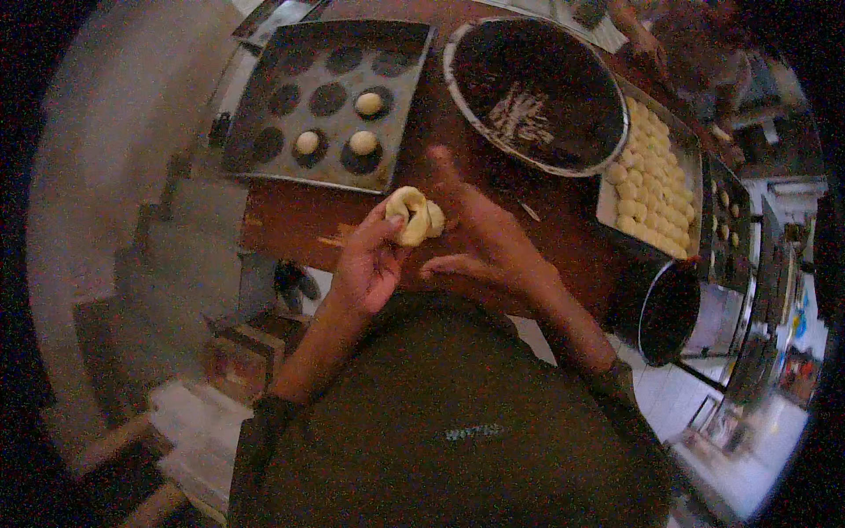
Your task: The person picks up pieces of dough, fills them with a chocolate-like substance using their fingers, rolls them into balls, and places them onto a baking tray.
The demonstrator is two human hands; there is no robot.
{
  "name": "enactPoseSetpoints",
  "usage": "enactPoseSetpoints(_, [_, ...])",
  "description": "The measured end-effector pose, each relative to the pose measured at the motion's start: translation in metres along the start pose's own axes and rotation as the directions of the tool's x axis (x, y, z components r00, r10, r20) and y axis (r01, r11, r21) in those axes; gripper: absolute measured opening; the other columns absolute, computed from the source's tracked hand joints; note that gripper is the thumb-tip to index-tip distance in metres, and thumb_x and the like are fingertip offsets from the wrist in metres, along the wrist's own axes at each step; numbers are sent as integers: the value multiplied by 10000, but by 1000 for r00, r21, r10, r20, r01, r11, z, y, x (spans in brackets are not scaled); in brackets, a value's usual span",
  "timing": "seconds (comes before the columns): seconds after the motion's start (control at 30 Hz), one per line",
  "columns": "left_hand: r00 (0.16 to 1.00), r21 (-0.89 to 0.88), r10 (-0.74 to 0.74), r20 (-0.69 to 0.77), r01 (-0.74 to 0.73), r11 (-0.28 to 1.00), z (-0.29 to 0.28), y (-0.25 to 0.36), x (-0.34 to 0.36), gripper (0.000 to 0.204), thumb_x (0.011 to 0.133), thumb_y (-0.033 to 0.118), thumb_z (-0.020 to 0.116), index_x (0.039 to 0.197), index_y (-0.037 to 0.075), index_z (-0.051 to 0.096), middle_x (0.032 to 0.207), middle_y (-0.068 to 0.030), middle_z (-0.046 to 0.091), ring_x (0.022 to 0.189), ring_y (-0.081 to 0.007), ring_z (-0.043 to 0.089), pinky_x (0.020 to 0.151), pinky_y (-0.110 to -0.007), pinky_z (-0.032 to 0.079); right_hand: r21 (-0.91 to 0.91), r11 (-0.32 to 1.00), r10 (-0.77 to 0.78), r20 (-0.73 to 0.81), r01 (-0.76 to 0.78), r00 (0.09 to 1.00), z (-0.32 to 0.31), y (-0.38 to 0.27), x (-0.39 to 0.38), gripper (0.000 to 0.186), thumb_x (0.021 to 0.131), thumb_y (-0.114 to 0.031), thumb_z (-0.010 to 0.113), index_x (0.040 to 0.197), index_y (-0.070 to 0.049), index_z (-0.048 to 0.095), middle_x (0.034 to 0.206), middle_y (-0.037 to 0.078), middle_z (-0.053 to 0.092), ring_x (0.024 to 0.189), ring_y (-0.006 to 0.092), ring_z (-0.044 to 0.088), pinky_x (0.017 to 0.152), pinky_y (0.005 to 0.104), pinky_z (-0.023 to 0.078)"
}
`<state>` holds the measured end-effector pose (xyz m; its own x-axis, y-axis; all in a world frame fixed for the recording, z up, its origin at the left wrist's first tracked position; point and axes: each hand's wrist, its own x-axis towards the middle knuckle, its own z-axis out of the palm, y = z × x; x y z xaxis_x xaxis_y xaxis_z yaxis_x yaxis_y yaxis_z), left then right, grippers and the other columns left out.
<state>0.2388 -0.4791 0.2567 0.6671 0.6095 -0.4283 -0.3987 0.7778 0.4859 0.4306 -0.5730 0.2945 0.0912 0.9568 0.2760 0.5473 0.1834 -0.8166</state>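
Note:
My left hand (368,264) holds a pale, twisted piece of dough (412,215) above the near edge of a brown wooden table (290,220). My right hand (480,238) is beside it, with its fingers spread and touching the dough from the right. Beyond my hands lies a dark baking tray (264,97) with round hollows; three of them hold pale dough balls (363,142).
A large dark round bowl (537,88) stands at the middle back. To its right a tray (607,198) is packed with several pale dough balls. A dark round container (669,312) sits at the right. Another person's hand (647,44) works at the far side.

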Motion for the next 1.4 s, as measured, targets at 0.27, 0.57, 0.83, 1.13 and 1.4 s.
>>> enactPoseSetpoints(0.27, [957,983,270,110,-144,110,-5,-13,23,506,1019,186,649,1479,32,506,1298,-111,672,1057,-238,697,912,-347,587,-138,990,-31,-104,17,994,20,36,-5,371,809,-79,843,1171,-86,764,1168,144,699,1011,274,724,862,338,584])
enactPoseSetpoints(0.57, [1000,478,-12,-11,16,878,-9,-28,10,515,970,126,723,1432,-1,533,1313,-112,661,1125,-225,674,972,-343,562,126,992,8,5,-8,1000,4,49,-28,372,823,-31,803,1188,-84,757,1101,177,741,946,329,746,834,355,589])
enactPoseSetpoints(0.83, [866,731,479,144,-419,539,47,-39,-4,443,962,108,731,1365,-19,600,1270,-113,677,1162,-182,646,979,-337,548,135,989,-45,-157,67,986,-14,9,-19,319,878,-33,745,1196,-48,742,1047,167,761,946,274,753,818,353,578])
enactPoseSetpoints(1.13, [932,599,359,55,-319,735,13,-48,43,225,964,242,742,991,23,702,950,-44,750,882,-143,710,772,-295,577,121,980,169,-69,-160,983,4,-16,-27,210,896,-64,760,1100,-16,749,1000,139,768,890,234,748,860,377,589])
enactPoseSetpoints(1.4, [846,849,69,528,-528,-19,-35,-34,40,464,802,177,840,1179,38,608,1167,-135,699,1050,-251,681,843,-399,566,-265,963,-97,-158,52,983,36,27,-52,449,839,-201,839,1221,-65,646,1224,168,631,1085,369,639,883,498,551])
